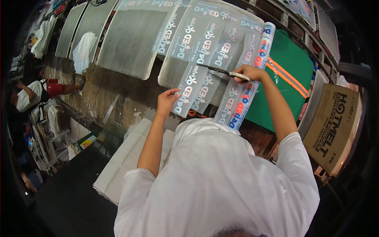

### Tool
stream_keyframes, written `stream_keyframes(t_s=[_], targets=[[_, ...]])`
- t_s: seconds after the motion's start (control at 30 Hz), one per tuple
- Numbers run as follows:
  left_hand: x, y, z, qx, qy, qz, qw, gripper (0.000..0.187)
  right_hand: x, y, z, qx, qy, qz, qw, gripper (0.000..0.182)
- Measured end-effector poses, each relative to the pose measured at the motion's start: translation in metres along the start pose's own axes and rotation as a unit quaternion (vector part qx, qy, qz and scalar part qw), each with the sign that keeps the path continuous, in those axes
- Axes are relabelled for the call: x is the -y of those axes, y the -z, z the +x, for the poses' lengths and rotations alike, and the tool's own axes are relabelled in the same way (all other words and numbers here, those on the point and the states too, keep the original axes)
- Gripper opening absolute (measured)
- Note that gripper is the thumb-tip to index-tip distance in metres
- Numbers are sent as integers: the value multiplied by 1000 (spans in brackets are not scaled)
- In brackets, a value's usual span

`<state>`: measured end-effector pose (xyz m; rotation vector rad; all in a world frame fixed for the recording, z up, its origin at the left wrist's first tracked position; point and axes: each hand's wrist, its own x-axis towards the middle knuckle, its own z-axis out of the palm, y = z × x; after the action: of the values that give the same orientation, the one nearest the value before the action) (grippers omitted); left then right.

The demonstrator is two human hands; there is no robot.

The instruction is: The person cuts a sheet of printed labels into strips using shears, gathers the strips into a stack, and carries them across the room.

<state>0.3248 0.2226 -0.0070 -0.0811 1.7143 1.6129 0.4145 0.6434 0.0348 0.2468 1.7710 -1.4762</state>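
My right hand [251,74] is closed around the handles of a pair of scissors [219,70], whose pale wrapped grip shows beside the fingers. The dark blades point left across a translucent printed film [227,44] with mirrored lettering. With fingers bent, my left hand [167,101] grips the left edge of a film strip [185,96]. A gap separates this strip from the film on its right. The rest of the film runs to a roll [256,75] with red and blue lettering, beside my right wrist.
Grey boards [130,43] line the table. A green cloth with an orange stripe [288,75] lies right of the roll, near a cardboard box [335,126]. White bundles [126,158] stand at my left. Another person [35,93] is at the far left.
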Motion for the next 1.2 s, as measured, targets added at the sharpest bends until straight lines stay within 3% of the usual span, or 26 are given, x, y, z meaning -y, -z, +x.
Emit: stream_keyframes(t_s=[0.07, 0.13, 0.37, 0.43, 0.77, 0.83, 0.97, 1.03, 1.2], targets=[[-1, 2, 2, -1, 3, -1, 1000, 28, -3, 1, 2, 7, 12, -13, 1000, 38], [-2, 2, 1, 10, 0, -15, 1000, 29, -3, -4, 2, -5, 14, 68, 998, 37], [-7, 5, -3, 21, -8, -29, 999, 31, 9, -9, 20, -16, 8, 62, 998, 31], [-6, 8, -3, 16, -6, -43, 999, 31, 13, -10, 22, -8, 30, 52, 998, 41], [-16, 9, -10, 17, -6, -70, 997, 34, 21, -12, 47, 13, 26, 69, 997, 50], [-16, 9, -11, 19, -6, -73, 997, 32, 23, -13, 47, 25, 42, 71, 996, 60], [-16, 3, -16, 31, 15, -61, 998, 35, 28, -12, 35, 20, 31, 90, 995, 55], [-8, -3, -16, 35, -27, -86, 995, 38, 30, -10, 19, 0, 44, 60, 997, 55], [66, -14, 0, -13, 17, 21, 1000, 41, 14, -7, -51, -100, 39, 86, 990, 63]])
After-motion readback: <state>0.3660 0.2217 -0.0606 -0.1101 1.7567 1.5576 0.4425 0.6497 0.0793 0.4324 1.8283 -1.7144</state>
